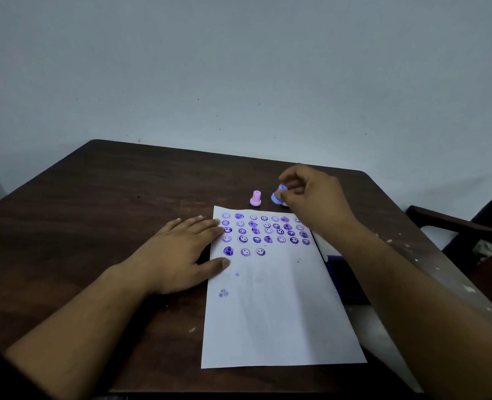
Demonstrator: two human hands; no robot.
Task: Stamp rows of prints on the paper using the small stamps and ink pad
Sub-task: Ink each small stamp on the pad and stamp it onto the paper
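Now, right hand (311, 197) pinching the blue stamp (278, 194) at one o'clock of the paper (279, 307), left hand (178, 249) flat and released on its edge: under-inking from the ink pad (344, 280) could leave a faint print.

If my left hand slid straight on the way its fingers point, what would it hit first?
The left hand points right across the paper, so it would first slide over the purple smiley prints; nothing solid seems to block it.

Dim, flat light (soft shadows), slight blur, wide-angle bending at edges
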